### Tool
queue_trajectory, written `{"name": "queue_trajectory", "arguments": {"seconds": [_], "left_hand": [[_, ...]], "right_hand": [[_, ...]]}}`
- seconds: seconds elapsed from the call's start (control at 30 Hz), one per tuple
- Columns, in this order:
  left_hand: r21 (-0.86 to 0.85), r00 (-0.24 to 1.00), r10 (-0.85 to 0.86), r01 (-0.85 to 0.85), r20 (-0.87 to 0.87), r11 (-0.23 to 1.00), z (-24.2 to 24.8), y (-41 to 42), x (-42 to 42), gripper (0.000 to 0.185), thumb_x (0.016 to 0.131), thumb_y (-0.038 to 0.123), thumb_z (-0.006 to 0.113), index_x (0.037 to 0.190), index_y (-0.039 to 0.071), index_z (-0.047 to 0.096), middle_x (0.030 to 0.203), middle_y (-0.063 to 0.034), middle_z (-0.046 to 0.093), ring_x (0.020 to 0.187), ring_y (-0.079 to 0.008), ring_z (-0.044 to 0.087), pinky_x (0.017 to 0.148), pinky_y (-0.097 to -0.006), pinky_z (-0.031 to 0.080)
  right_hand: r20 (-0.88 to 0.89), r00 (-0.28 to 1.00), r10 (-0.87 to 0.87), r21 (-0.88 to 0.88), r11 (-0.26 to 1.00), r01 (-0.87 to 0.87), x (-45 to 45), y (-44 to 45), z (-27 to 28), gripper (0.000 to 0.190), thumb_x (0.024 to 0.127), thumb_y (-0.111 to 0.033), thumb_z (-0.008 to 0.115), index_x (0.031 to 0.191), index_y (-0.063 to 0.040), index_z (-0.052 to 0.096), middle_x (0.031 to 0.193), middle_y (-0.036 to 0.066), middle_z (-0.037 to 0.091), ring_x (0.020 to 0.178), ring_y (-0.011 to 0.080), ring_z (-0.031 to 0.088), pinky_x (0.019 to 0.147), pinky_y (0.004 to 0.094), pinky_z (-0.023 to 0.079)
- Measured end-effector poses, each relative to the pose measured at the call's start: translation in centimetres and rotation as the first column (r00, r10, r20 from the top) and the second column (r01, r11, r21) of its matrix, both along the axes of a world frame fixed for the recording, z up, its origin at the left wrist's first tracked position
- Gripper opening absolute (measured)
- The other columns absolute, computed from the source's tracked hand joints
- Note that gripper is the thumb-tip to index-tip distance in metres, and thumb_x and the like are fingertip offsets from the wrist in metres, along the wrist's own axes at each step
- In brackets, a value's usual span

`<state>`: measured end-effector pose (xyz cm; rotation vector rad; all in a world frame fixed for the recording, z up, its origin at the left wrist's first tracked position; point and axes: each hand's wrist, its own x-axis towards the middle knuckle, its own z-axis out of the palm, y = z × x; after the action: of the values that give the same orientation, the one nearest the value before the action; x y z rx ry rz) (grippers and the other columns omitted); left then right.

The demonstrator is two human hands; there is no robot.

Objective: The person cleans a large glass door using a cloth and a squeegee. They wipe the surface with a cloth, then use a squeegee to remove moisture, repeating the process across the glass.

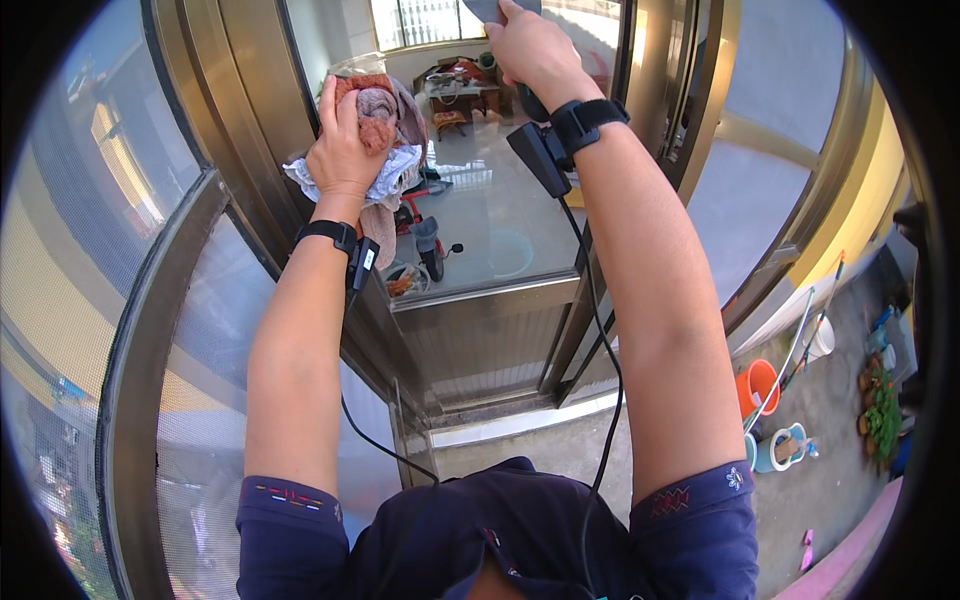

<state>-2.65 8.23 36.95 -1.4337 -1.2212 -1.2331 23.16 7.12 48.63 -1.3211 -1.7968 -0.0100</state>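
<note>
My left hand (pixel 346 146) grips a bunched bundle of brown and mauve towels (pixel 379 105), with a crumpled white-and-blue cloth (pixel 396 172) under the palm. The bundle is at the left side of the door's glass pane (pixel 480 202); whether it presses on the glass I cannot tell. Higher up and to the right, my right hand (pixel 536 49) is closed around a flat-bladed hand tool (pixel 499 9). Its grey blade is cut off by the top of the view, and part of its dark handle shows below the fist.
Metal door frames (pixel 240 97) flank the pane, with a mesh screen panel (pixel 210 390) at left. Through the glass appear a cluttered table (pixel 465 90) and a child's tricycle (pixel 427 240). An orange bucket (pixel 757 386), long poles and potted plants (pixel 883 412) stand at right. Black cables hang from both wrists.
</note>
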Motion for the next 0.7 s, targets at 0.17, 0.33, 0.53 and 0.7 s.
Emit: {"name": "queue_trajectory", "arguments": {"seconds": [0.17,0.33,0.53,0.7], "left_hand": [[-0.003,1.000,0.016,-0.016,-0.002,1.000,-0.1,0.0,0.1,0.062,0.081,0.046,0.083,0.130,0.014,0.062,0.158,-0.0050,0.051,0.097,-0.0316,0.076,0.071,-0.0420,0.063],[0.007,1.000,0.000,0.000,-0.002,1.000,-0.2,0.1,0.0,0.062,0.081,0.048,0.083,0.128,0.015,0.063,0.157,-0.0051,0.051,0.096,-0.0319,0.076,0.071,-0.0423,0.062],[0.007,1.000,0.014,-0.014,0.001,1.000,-0.2,0.0,0.1,0.061,0.081,0.048,0.083,0.129,0.015,0.063,0.157,-0.0057,0.051,0.096,-0.0323,0.076,0.070,-0.0427,0.063],[-0.016,1.000,-0.009,0.009,-0.009,1.000,-0.2,-0.2,0.0,0.062,0.082,0.049,0.082,0.130,0.016,0.062,0.158,-0.0055,0.050,0.095,-0.0332,0.076,0.070,-0.0434,0.062]], "right_hand": [[0.030,0.992,-0.122,0.113,0.987,0.118,0.0,0.6,-0.4,0.051,0.102,-0.034,0.050,0.149,-0.014,0.056,0.098,0.014,0.080,0.112,0.0370,0.072,0.096,0.0472,0.056],[0.002,0.997,-0.073,0.182,0.981,0.072,-0.4,1.5,-0.3,0.048,0.105,-0.034,0.054,0.143,-0.006,0.058,0.115,0.028,0.074,0.112,0.0442,0.070,0.096,0.0541,0.055],[0.048,0.995,-0.085,0.107,0.991,0.080,-0.6,0.7,0.6,0.047,0.105,-0.030,0.052,0.144,-0.005,0.058,0.112,0.030,0.074,0.109,0.0445,0.071,0.095,0.0547,0.056],[0.064,0.997,-0.039,-0.065,0.997,0.043,-0.9,0.7,1.1,0.055,0.101,-0.032,0.052,0.154,-0.016,0.053,0.087,0.008,0.079,0.104,0.0326,0.075,0.091,0.0457,0.058]]}}
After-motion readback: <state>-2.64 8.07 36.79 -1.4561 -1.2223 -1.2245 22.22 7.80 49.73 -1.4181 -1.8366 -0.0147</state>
